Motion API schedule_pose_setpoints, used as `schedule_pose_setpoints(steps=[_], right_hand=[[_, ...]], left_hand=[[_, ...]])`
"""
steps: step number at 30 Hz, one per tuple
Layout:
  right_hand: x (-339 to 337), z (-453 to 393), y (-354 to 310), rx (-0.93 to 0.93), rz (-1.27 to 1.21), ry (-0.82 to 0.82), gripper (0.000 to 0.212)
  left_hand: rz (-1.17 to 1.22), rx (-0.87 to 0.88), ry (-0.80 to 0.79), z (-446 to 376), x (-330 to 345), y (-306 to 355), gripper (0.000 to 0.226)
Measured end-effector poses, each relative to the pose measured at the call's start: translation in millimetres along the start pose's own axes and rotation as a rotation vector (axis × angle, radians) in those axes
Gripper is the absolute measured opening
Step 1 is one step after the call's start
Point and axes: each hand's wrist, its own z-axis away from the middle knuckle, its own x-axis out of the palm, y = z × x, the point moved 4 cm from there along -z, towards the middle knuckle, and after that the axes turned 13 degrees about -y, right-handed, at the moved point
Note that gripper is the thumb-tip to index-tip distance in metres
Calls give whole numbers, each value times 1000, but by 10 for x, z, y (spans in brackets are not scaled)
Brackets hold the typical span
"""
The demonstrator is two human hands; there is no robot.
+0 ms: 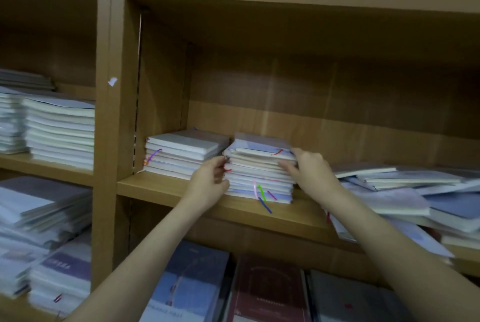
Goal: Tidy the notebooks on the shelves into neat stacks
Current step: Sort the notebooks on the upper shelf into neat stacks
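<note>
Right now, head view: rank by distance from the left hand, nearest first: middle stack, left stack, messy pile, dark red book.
1. Middle stack: left hand touches its left side.
2. Left stack: just up-left, same shelf.
3. Dark red book: shelf below, lower right.
4. Messy pile: far right, beyond the right hand.

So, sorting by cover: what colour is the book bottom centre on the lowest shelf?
Dark red book, seen in the head view.

One head-worn wide-angle view only. The scene is being viewed from close in front of the shelves point(233, 207), facing forward and slightly downward. The middle shelf is being framed centrally, at arm's reach. Both forearms are being seen entering from the bottom edge. Edges are being blurred.
</note>
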Motion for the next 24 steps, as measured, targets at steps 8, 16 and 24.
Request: schedule_pose_setpoints(steps=[8,16,24], right_hand=[[-305,168,447,6,-27,-150,55],[-561,244,1167,276,102,-420,75],[-187,-143,876,282,559,-332,36]], left_hand=[[-350,210,343,286,-78,245,40],[-798,438,230,-13,731,582,48],[-870,424,257,-122,789,550,54]])
